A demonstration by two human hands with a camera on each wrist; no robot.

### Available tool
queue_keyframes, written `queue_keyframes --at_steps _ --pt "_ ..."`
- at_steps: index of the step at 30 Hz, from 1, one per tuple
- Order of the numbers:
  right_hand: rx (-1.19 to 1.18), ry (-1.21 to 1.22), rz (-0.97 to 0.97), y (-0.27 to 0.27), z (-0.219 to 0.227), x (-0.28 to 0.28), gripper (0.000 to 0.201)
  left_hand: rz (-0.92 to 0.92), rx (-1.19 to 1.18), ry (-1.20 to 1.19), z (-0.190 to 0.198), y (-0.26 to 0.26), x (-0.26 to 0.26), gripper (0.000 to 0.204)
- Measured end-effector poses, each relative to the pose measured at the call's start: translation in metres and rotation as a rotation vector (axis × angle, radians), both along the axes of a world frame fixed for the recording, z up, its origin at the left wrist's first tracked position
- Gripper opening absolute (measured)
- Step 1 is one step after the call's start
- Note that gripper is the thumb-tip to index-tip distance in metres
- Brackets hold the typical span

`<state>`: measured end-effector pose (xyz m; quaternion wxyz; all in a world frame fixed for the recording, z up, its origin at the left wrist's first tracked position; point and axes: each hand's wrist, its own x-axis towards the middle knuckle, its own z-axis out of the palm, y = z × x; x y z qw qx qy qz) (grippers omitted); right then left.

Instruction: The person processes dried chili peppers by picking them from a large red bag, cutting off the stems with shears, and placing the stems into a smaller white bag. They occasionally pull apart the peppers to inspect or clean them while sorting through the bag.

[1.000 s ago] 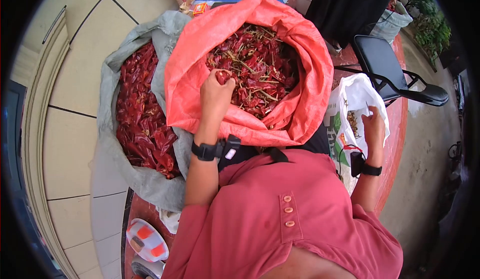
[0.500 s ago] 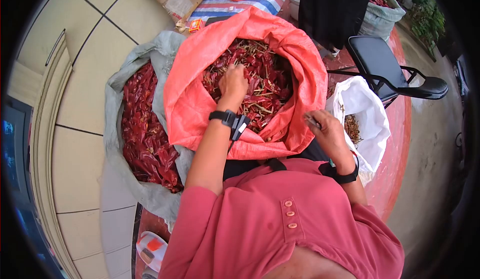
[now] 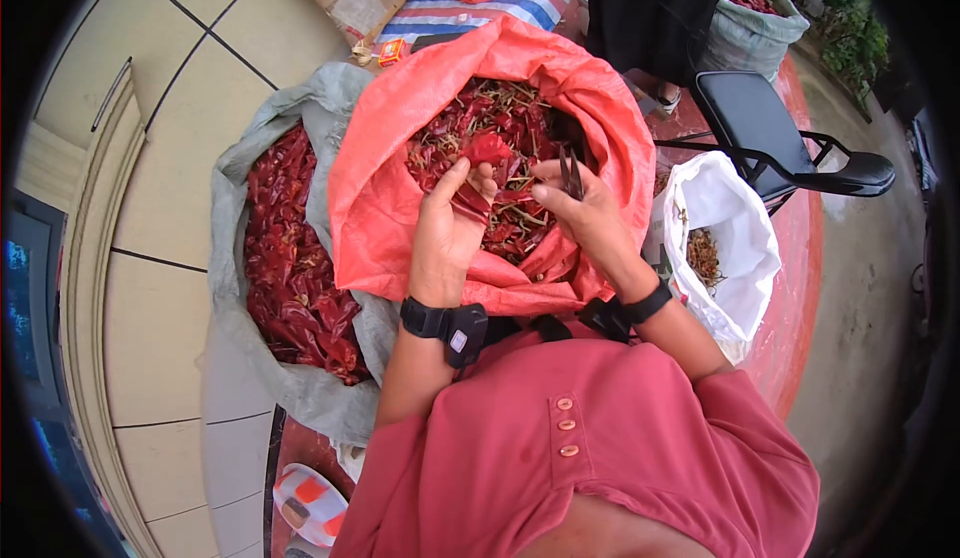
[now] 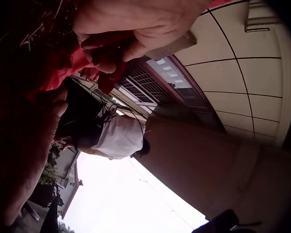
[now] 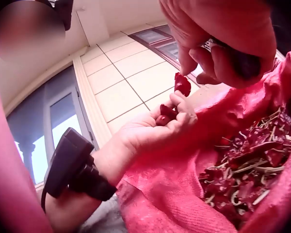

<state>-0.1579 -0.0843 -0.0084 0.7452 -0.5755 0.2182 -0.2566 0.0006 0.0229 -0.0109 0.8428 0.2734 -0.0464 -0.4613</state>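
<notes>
Dried red chili peppers (image 3: 487,149) are held in my left hand (image 3: 447,243), palm turned up, above the mouth of a coral-red woven sack (image 3: 370,198). In the right wrist view one chili pepper (image 5: 182,84) stands up from the fingertips while others lie in the curled fingers. My right hand (image 3: 597,220) grips small dark scissors (image 3: 571,174), their blades pointing away from me. Its thumb and fingertips are close to the chilies in the left hand. More dried chilies and pale stems (image 3: 510,108) fill the sack below.
On the left a grey woven sack (image 3: 225,218) holds red chilies. A white bag (image 3: 745,228) with brown bits inside stands at right, near a black folding chair (image 3: 755,123). Another person in black (image 3: 650,18) is beyond, beside a further sack (image 3: 760,43).
My left hand came up out of the sack's chilies with some in its fingers. My right hand moved left from the white bag to the left hand, carrying the scissors.
</notes>
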Motion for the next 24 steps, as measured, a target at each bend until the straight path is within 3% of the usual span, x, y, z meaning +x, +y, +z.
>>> queue_keyframes --at_steps 4,6,9,10,12,13,16,18,20,21,22,24 --pt "0.112 -0.093 0.072 0.008 0.022 0.006 0.028 -0.037 -0.023 0.062 0.001 0.005 -0.014 0.018" --pt "0.054 -0.204 0.114 0.015 0.028 0.008 0.026 -0.089 -0.064 0.102 0.000 0.009 -0.016 0.019" --pt "0.041 -0.175 0.057 0.018 0.018 0.004 0.018 0.015 -0.160 0.054 0.016 0.024 -0.024 0.021" --pt "0.028 -0.168 0.019 0.016 0.015 0.002 0.017 0.081 -0.088 -0.186 0.034 0.038 -0.026 0.021" --pt "0.001 -0.151 -0.057 0.013 0.009 -0.003 0.014 0.512 0.013 -0.518 0.070 0.063 -0.029 0.022" --pt "-0.004 -0.135 -0.084 0.009 0.001 -0.003 0.013 0.734 0.122 -0.830 0.084 0.081 -0.025 0.020" --pt "-0.142 -0.019 -0.147 -0.002 -0.007 0.004 0.014 1.480 0.633 -1.303 0.103 0.119 0.000 0.016" --pt "-0.355 0.046 -0.170 -0.016 -0.035 0.022 0.016 1.613 0.832 -1.444 0.088 0.143 0.046 0.026" --pt "-0.561 0.181 -0.161 -0.024 -0.052 0.032 0.023 1.017 1.368 -1.581 0.073 0.166 0.090 0.049" --pt "-0.679 0.231 -0.190 -0.028 -0.059 0.039 0.024 0.983 1.969 -1.506 0.062 0.153 0.075 0.068" --pt "-0.800 0.275 -0.218 -0.032 -0.061 0.048 0.025 0.901 1.782 -1.371 0.056 0.163 0.081 0.074" --pt "-0.893 0.378 -0.204 -0.040 -0.066 0.059 0.030 1.094 1.544 -1.628 0.048 0.168 0.073 0.063"
